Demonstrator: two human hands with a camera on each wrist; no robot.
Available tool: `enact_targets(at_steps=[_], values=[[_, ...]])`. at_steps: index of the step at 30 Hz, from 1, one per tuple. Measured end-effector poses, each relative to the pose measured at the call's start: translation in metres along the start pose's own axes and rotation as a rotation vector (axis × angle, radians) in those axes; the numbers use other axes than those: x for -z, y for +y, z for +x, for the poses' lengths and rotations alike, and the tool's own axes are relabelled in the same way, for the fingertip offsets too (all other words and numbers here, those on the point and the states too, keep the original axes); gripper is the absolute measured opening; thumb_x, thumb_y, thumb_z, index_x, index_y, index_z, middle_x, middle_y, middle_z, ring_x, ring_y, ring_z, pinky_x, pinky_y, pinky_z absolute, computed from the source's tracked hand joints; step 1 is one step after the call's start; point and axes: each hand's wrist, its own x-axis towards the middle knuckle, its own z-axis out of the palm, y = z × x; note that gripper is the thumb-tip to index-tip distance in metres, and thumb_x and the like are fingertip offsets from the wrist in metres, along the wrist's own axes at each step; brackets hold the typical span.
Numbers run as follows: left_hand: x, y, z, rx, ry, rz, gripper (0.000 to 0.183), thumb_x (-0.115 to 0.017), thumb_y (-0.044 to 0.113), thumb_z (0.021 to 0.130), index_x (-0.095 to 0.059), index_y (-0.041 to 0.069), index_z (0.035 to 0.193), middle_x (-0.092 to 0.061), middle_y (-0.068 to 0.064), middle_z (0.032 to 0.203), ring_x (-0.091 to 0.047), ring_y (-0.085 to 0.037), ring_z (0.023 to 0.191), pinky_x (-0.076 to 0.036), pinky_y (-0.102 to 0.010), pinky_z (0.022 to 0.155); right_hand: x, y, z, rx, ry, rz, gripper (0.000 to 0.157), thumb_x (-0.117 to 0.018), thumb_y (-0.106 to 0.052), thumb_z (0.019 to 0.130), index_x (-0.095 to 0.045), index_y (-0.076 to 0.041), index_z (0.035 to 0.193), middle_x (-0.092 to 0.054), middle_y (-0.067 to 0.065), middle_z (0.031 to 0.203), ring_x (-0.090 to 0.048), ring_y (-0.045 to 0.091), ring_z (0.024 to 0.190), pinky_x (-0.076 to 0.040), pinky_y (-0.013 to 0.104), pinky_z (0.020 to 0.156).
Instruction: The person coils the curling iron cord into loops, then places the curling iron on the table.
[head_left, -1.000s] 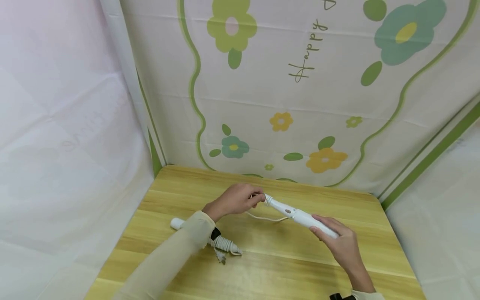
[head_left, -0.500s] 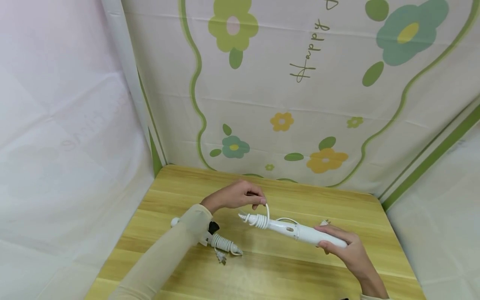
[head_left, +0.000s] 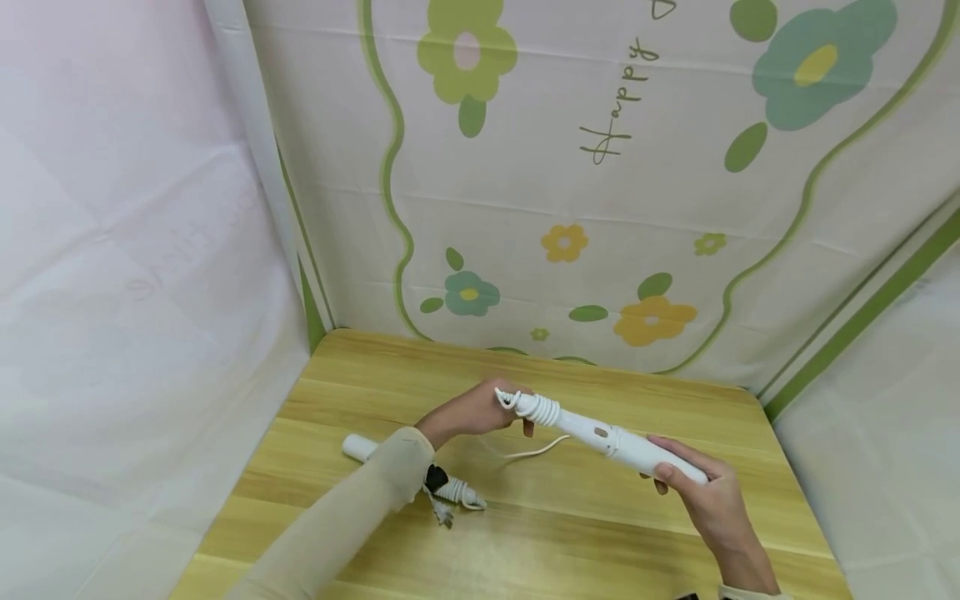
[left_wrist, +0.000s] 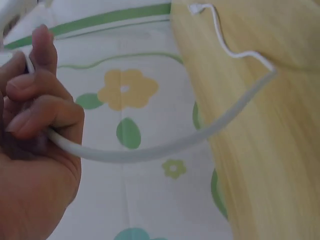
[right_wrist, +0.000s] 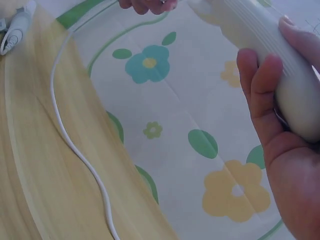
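My right hand [head_left: 718, 504] grips the thick end of a white wand-shaped electric appliance [head_left: 637, 452], which tilts up to the left above the table. Several turns of its white power cord [head_left: 543, 409] are wound round the thin end. Partly behind that end is my left hand [head_left: 480, 408]. In the left wrist view its curled fingers hold the cord [left_wrist: 150, 154], whose free length hangs down to the table, with the plug [left_wrist: 197, 8] lying there. The right wrist view shows fingers and thumb round the ribbed white body [right_wrist: 295, 95].
A second white appliance [head_left: 356, 447] lies on the wooden table [head_left: 600, 533], partly hidden under my left forearm. Its cord is wrapped round it and its plug [head_left: 444, 512] sticks out. Flower-printed cloth [head_left: 510, 183] stands along the table's back edge, with white cloth at both sides.
The appliance's thin end dipped left and down, then rose again. My left hand went from above the wound cord to behind the thin end. My right hand shifted slightly right.
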Motion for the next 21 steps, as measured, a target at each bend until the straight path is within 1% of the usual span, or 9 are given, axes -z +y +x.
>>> enact_targets(at_steps=[3,5,7,9,13,16,17,18,21], values=[[-0.012,0.001,-0.001,0.091,0.054,-0.078,0.023,-0.057,0.010,0.114,-0.079,0.007,0.115,-0.079,-0.007,0.090,-0.037,-0.006,0.052,-0.034,-0.023,0.052,-0.002,0.001,0.001,-0.012,0.072,-0.031,0.038,-0.057,0.025,0.100,-0.070,0.013,0.134,-0.083,0.005,0.120,-0.080,0.013,0.082,-0.060,0.022,0.069],[-0.018,0.000,-0.002,0.120,0.086,-0.098,0.024,-0.057,0.019,0.115,-0.079,0.011,0.120,-0.079,-0.005,0.089,-0.037,-0.007,0.051,-0.034,-0.023,0.050,-0.004,0.002,0.002,-0.029,0.127,-0.090,0.036,-0.060,0.023,0.099,-0.070,0.015,0.133,-0.084,0.002,0.115,-0.079,0.011,0.079,-0.060,0.022,0.067],[-0.023,0.000,-0.003,0.138,0.108,-0.112,0.027,-0.057,0.023,0.116,-0.081,0.013,0.119,-0.080,-0.003,0.092,-0.036,-0.008,0.050,-0.033,-0.023,0.049,-0.006,0.003,0.004,-0.052,0.175,-0.160,0.034,-0.063,0.021,0.098,-0.068,0.018,0.131,-0.085,0.000,0.110,-0.078,0.009,0.076,-0.060,0.022,0.066],[-0.027,-0.001,-0.004,0.155,0.120,-0.099,0.031,-0.056,0.026,0.116,-0.083,0.012,0.112,-0.082,0.000,0.101,-0.033,-0.008,0.048,-0.032,-0.023,0.048,-0.007,0.003,0.005,-0.077,0.213,-0.222,0.033,-0.067,0.019,0.097,-0.067,0.019,0.130,-0.085,-0.003,0.106,-0.078,0.008,0.074,-0.061,0.023,0.066],[-0.030,0.001,-0.007,0.166,0.125,-0.040,0.041,-0.056,0.030,0.116,-0.083,0.012,0.092,-0.080,0.003,0.129,-0.029,-0.008,0.046,-0.030,-0.023,0.047,-0.009,0.004,0.006,-0.101,0.251,-0.280,0.034,-0.070,0.018,0.096,-0.066,0.021,0.130,-0.085,-0.006,0.106,-0.077,0.007,0.073,-0.061,0.023,0.065],[-0.032,0.003,-0.007,0.159,0.135,0.023,0.044,-0.055,0.030,0.117,-0.080,0.011,0.085,-0.078,-0.002,0.137,-0.027,-0.008,0.046,-0.029,-0.023,0.047,-0.010,0.006,0.006,-0.084,0.260,-0.341,0.035,-0.072,0.018,0.095,-0.067,0.020,0.129,-0.084,-0.009,0.107,-0.075,0.006,0.071,-0.061,0.022,0.065],[-0.032,0.004,-0.007,0.158,0.142,0.048,0.044,-0.055,0.030,0.117,-0.079,0.011,0.084,-0.078,-0.002,0.135,-0.027,-0.007,0.047,-0.029,-0.022,0.048,-0.011,0.006,0.006,-0.075,0.263,-0.375,0.035,-0.073,0.017,0.094,-0.068,0.019,0.129,-0.083,-0.010,0.108,-0.075,0.006,0.071,-0.061,0.022,0.065],[-0.033,0.004,-0.006,0.157,0.148,0.074,0.044,-0.055,0.030,0.117,-0.078,0.012,0.084,-0.081,-0.003,0.129,-0.027,-0.006,0.048,-0.029,-0.022,0.049,-0.011,0.007,0.007,-0.065,0.267,-0.408,0.035,-0.074,0.016,0.094,-0.070,0.017,0.129,-0.083,-0.011,0.109,-0.074,0.006,0.070,-0.061,0.022,0.065],[-0.035,0.005,-0.005,0.158,0.164,0.144,0.043,-0.054,0.031,0.117,-0.075,0.014,0.082,-0.083,0.001,0.101,-0.029,-0.005,0.049,-0.031,-0.021,0.051,-0.014,0.010,0.007,-0.040,0.293,-0.507,0.036,-0.077,0.015,0.093,-0.072,0.013,0.128,-0.080,-0.013,0.111,-0.073,0.007,0.070,-0.061,0.021,0.065]])
